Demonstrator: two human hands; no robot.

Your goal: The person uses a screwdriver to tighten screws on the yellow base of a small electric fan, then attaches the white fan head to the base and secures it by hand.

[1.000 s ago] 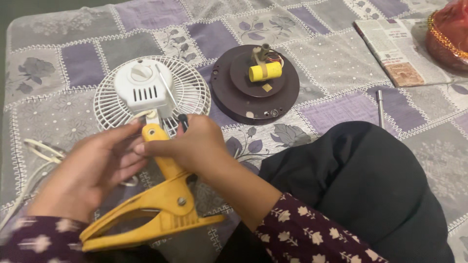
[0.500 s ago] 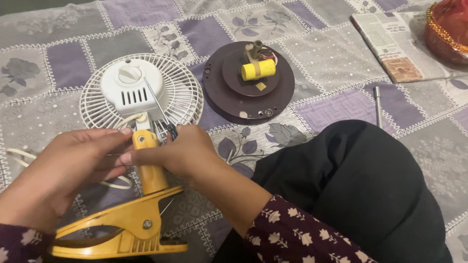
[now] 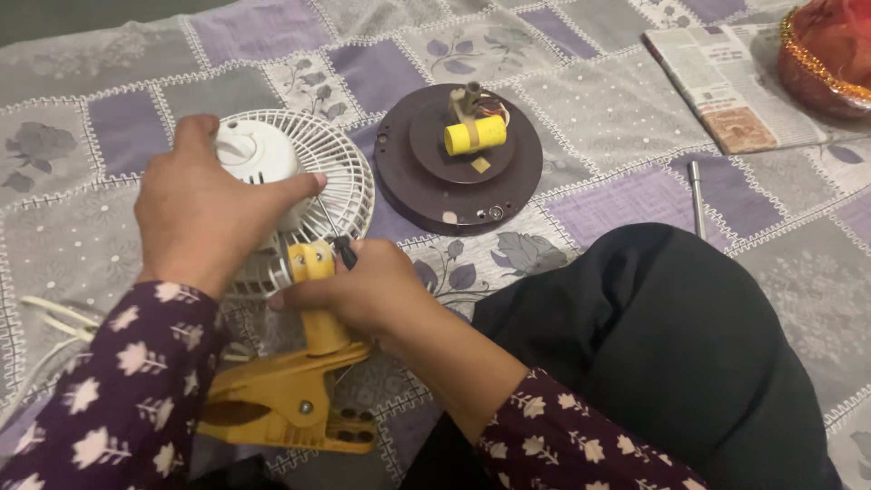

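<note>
We see a white round plastic fan grille (image 3: 340, 168), a yellow plastic clamp (image 3: 290, 395), a dark brown round disc (image 3: 417, 181), and a purple-and-grey floral patchwork bedspread (image 3: 617, 118).

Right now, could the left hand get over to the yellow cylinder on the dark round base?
Probably yes. The left hand grips the white motor housing and would have to let go first. The yellow cylinder stands uncovered on the dark round base, with only quilt between.

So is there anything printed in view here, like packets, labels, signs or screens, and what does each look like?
Folded newspaper: top right on the quilt, a flat rectangle, pale grey columns with a reddish-brown picture block near its lower corner.
Small yellowish sticker: on the round dark brown base, below the yellow cylinder; too small to tell more.
No packets, signs or screens show.
</note>
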